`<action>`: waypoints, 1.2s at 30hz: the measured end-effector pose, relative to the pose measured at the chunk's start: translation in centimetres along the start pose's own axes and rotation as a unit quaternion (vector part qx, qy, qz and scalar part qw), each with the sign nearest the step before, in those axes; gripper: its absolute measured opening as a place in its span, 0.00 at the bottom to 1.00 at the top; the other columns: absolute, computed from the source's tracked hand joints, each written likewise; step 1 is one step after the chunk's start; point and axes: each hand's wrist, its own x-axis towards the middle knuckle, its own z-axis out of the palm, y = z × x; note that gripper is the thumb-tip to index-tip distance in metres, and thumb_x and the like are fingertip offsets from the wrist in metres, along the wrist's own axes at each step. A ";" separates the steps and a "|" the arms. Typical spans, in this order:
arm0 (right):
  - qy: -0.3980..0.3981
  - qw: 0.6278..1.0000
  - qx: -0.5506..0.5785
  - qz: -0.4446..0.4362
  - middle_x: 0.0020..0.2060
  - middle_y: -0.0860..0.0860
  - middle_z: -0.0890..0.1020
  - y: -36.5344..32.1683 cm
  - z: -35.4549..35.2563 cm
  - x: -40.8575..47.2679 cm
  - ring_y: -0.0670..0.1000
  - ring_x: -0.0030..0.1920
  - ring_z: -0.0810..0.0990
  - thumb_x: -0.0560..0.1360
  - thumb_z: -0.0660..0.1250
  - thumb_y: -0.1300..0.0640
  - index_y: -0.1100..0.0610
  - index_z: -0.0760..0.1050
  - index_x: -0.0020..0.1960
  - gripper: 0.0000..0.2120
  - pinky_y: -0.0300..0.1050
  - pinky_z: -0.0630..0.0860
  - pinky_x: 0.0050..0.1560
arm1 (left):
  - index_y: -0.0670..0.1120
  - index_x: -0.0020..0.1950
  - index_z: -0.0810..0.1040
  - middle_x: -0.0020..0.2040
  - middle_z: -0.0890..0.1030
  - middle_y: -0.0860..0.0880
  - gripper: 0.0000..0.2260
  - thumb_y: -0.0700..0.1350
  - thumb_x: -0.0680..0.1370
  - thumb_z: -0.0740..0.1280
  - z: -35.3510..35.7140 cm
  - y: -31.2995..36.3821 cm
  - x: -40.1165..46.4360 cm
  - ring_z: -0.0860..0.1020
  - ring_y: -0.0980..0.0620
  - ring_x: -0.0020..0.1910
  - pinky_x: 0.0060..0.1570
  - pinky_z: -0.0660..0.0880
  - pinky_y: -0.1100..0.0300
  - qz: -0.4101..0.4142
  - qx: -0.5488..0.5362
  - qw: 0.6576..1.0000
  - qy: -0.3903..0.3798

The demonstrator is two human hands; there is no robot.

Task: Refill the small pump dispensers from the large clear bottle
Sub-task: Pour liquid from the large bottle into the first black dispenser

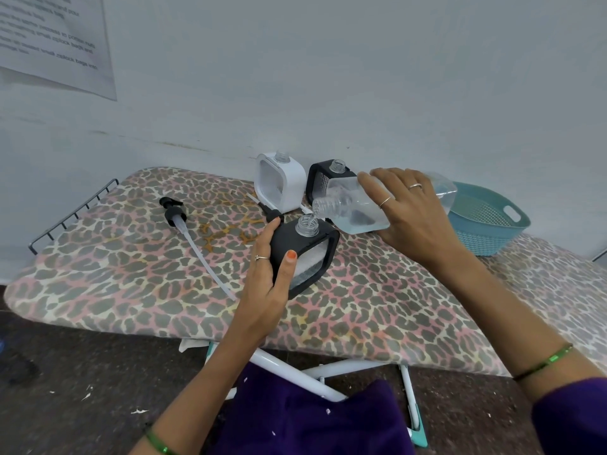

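**Pouring from the clear bottle into a black dispenser**

Head view: The right hand (pixel 412 208) grips the large clear bottle (pixel 353 205), fingers wrapped over its top side, and holds it tipped over so that its threaded neck points down and to the left. A thin stream of clear liquid runs from that neck into the open mouth of the near black dispenser (pixel 303 254). A shallow layer of pale liquid lies along the lower side of the bottle.

The left hand (pixel 271 274) holds the near black dispenser by its left side, thumb curled round the front edge and fingers behind it. The dispenser stands on the worktop (pixel 131 284), which is covered in leopard-print cloth, and its pump is off.

Behind it, near the wall, stand two more dispensers with open necks: a white dispenser (pixel 281 182) on the left and a second black dispenser (pixel 328 178) just beside it on the right, partly hidden by the bottle.

A black pump head (pixel 172 210) with a long clear tube lies on the worktop well to the left of the hands. Part of another pump (pixel 271 213) shows between the white dispenser and the left hand's fingers.

A teal basket (pixel 486 221) sits at the right end of the worktop, behind the right hand. A printed sheet (pixel 56 44) hangs on the wall at upper left.
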 end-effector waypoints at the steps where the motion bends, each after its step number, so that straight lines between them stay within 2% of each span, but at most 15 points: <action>1: -0.002 1.000 -0.001 0.000 0.58 0.59 0.79 -0.1 0.1 -0.1 0.62 0.57 0.78 0.61 0.78 0.65 0.56 0.64 0.67 0.39 0.58 0.72 0.56 | 0.73 0.70 0.54 0.74 0.66 0.53 0.20 0.64 0.78 0.54 0.0 0.0 0.0 0.67 0.55 0.71 0.71 0.66 0.50 -0.001 -0.001 1.000 0.000; 6: -0.001 1.000 0.019 0.013 0.58 0.59 0.79 -0.6 0.6 -0.5 0.62 0.57 0.78 0.63 0.77 0.63 0.56 0.64 0.67 0.37 0.58 0.72 0.55 | 0.69 0.71 0.55 0.74 0.65 0.53 0.22 0.62 0.78 0.55 0.0 0.2 -0.1 0.66 0.55 0.71 0.70 0.66 0.49 -0.002 -0.002 1.000 0.005; 12: 0.014 0.994 0.097 0.057 0.58 0.60 0.79 -1.8 0.8 -0.7 0.63 0.56 0.78 0.66 0.73 0.63 0.58 0.67 0.68 0.32 0.59 0.74 0.54 | 0.71 0.71 0.54 0.74 0.66 0.52 0.21 0.64 0.78 0.54 -0.1 0.2 -0.1 0.66 0.55 0.72 0.71 0.66 0.49 -0.006 0.006 1.000 0.005; 15: 0.024 0.980 0.166 0.106 0.59 0.59 0.79 -2.7 0.8 -0.8 0.62 0.57 0.78 0.68 0.76 0.59 0.60 0.70 0.68 0.31 0.57 0.75 0.54 | 0.72 0.71 0.54 0.74 0.66 0.52 0.22 0.65 0.77 0.55 -0.1 0.3 -0.1 0.66 0.54 0.72 0.71 0.66 0.49 -0.009 0.005 1.000 0.000; 18: 0.029 0.944 0.271 0.187 0.60 0.57 0.78 -3.4 0.6 -1.0 0.59 0.57 0.77 0.70 0.76 0.55 0.60 0.69 0.70 0.32 0.52 0.74 0.54 | 0.69 0.72 0.54 0.73 0.67 0.54 0.23 0.64 0.77 0.56 -0.1 0.5 -0.2 0.68 0.57 0.70 0.70 0.67 0.51 -0.011 0.002 1.000 -0.001; 21: 0.050 0.885 0.374 0.273 0.59 0.54 0.79 -3.8 0.0 -1.2 0.52 0.55 0.78 0.71 0.76 0.49 0.58 0.67 0.70 0.33 0.45 0.74 0.54 | 0.67 0.73 0.56 0.71 0.69 0.55 0.25 0.64 0.77 0.58 0.0 0.5 -0.5 0.70 0.56 0.68 0.68 0.70 0.49 -0.018 -0.010 1.000 -0.003; 25: 0.058 0.844 0.410 0.343 0.55 0.48 0.77 -3.8 -0.4 -2.5 0.46 0.53 0.76 0.69 0.77 0.49 0.56 0.66 0.69 0.34 0.22 0.67 0.50 | 0.63 0.74 0.57 0.68 0.72 0.58 0.27 0.63 0.76 0.59 0.0 0.2 -1.5 0.73 0.58 0.66 0.66 0.72 0.49 -0.036 -0.026 0.999 0.006; 27: 0.061 0.828 0.415 0.371 0.55 0.46 0.76 -3.6 -0.2 -3.1 0.44 0.54 0.74 0.69 0.77 0.51 0.56 0.67 0.69 0.33 0.19 0.64 0.50 | 0.62 0.75 0.56 0.68 0.71 0.60 0.28 0.64 0.76 0.58 -0.4 0.0 -1.8 0.72 0.60 0.66 0.66 0.71 0.53 -0.039 -0.028 0.999 0.012; 28: 0.066 0.824 0.414 0.381 0.55 0.45 0.76 -3.5 0.1 -3.5 0.43 0.54 0.74 0.69 0.77 0.53 0.56 0.67 0.68 0.32 0.18 0.64 0.50 | 0.62 0.75 0.57 0.68 0.71 0.61 0.28 0.63 0.75 0.58 -0.7 0.0 -2.1 0.72 0.61 0.66 0.66 0.71 0.55 -0.038 -0.028 0.999 0.015; 30: 0.110 0.793 0.415 0.431 0.55 0.44 0.76 -0.9 0.0 -5.8 0.41 0.53 0.75 0.69 0.77 0.55 0.55 0.68 0.67 0.31 0.22 0.67 0.52 | 0.65 0.73 0.57 0.69 0.70 0.60 0.27 0.64 0.75 0.58 1.4 0.8 -0.8 0.71 0.61 0.66 0.67 0.70 0.55 -0.032 -0.001 0.999 -0.003; 33: 0.129 0.776 0.415 0.458 0.56 0.47 0.78 -0.4 0.5 -6.5 0.46 0.55 0.77 0.69 0.77 0.54 0.55 0.68 0.66 0.30 0.34 0.72 0.56 | 0.67 0.72 0.56 0.69 0.70 0.58 0.26 0.64 0.75 0.59 0.5 1.0 -0.2 0.71 0.60 0.67 0.67 0.70 0.55 -0.023 -0.001 1.000 0.006; 36: 0.147 0.759 0.419 0.476 0.57 0.49 0.79 -0.1 0.7 -7.3 0.49 0.56 0.79 0.69 0.77 0.54 0.54 0.68 0.65 0.28 0.36 0.74 0.55 | 0.67 0.70 0.57 0.67 0.71 0.62 0.25 0.63 0.75 0.60 0.3 1.1 -0.2 0.73 0.62 0.65 0.64 0.72 0.60 -0.021 -0.011 1.000 0.013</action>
